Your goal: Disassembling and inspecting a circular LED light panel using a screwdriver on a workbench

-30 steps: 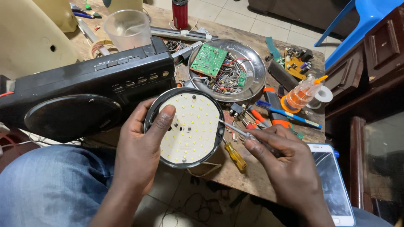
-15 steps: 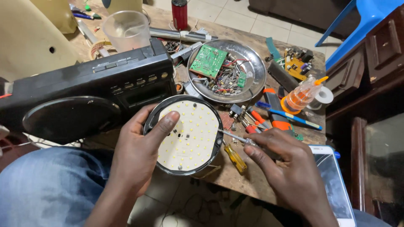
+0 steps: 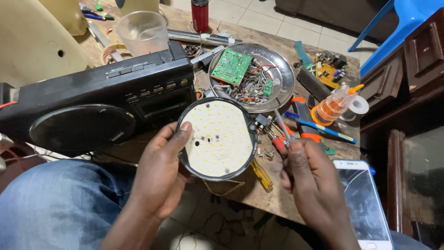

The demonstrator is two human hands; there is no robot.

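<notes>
The round LED lamp panel (image 3: pixel 217 139), a white disc studded with small emitters inside a dark rim, is held face-up over the near edge of the wooden workbench (image 3: pixel 277 196). All positions below are given relative to this panel.

The left hand (image 3: pixel 159 178) supports the panel from its lower-left side. The thumb lies across the rim and rests on the white disc; the remaining fingers are hidden under the housing. The grip is closed around the panel.

The right hand (image 3: pixel 312 185) is just right of the panel, clear of the rim. Its fingers are pressed together around the handle of a thin screwdriver (image 3: pixel 280 124), whose metal shaft points up and away from the person, above the panel's right edge. The tip is off the disc.

Directly behind the panel, a metal bowl (image 3: pixel 282 69) holds a green circuit board (image 3: pixel 237 66) and loose components. Left of the panel stands a black radio cassette player (image 3: pixel 99 104), its front touching or nearly touching the rim; a clear plastic cup (image 3: pixel 142 32) sits behind it. Below the panel's right edge lies a yellow-handled screwdriver (image 3: pixel 262 174). Further right are a small bottle of orange liquid (image 3: pixel 334 104) and a blue pen (image 3: pixel 321 127). A smartphone (image 3: pixel 365 203) with a cracked screen rests at lower right, beside the right hand.
</notes>
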